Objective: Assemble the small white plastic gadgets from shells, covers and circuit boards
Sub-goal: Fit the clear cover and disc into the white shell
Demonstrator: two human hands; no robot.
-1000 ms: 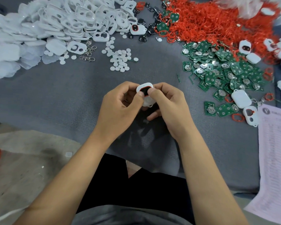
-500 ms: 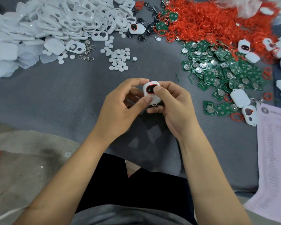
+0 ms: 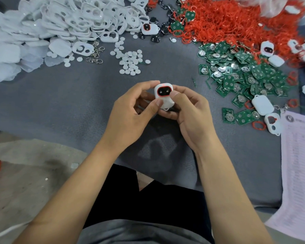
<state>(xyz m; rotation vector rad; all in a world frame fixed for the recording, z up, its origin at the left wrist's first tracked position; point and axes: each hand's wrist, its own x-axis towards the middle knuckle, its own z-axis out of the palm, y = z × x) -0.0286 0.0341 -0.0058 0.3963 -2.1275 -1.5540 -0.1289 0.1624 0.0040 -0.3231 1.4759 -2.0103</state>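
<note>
We see two bare forearms running in from 6 o'clock, no sleeves, watch, rings or gloves on either, ending in the left hand (image 3: 128,117) and right hand (image 3: 192,117); short, unpainted nails show on both thumbs. Clothing is a grey top (image 3: 141,231) at 6 o'clock along the bottom edge, and black shorts (image 3: 157,199) just above it toward centre, with a small notch of bare leg between the two black legs. No logos or markings that we can make out.
</note>
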